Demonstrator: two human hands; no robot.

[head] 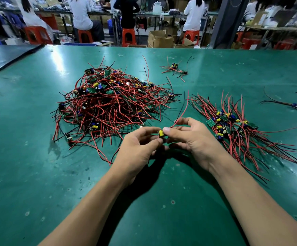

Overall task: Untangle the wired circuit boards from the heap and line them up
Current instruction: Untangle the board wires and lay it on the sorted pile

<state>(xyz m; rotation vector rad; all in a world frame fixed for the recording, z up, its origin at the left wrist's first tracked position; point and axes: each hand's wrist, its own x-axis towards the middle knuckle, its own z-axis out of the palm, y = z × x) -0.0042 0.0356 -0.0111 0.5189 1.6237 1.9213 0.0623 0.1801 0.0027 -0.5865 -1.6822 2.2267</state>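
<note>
A tangled heap (112, 102) of small green circuit boards with red and black wires lies on the green table, left of centre. To the right, a lined-up bundle of boards (232, 126) lies with wires fanned out both ways. Between them, above the table, my left hand (138, 148) and my right hand (193, 137) both pinch one small circuit board (161, 133) with a yellow part. Its red and black wires (184, 109) curve up and away over my right hand's fingers.
The green table mat (161, 201) spreads wide in front of me. A small cluster of boards (175, 68) lies at the back, and loose wired boards (294, 104) sit at the far right. People on orange stools (129, 37) work at benches beyond the table.
</note>
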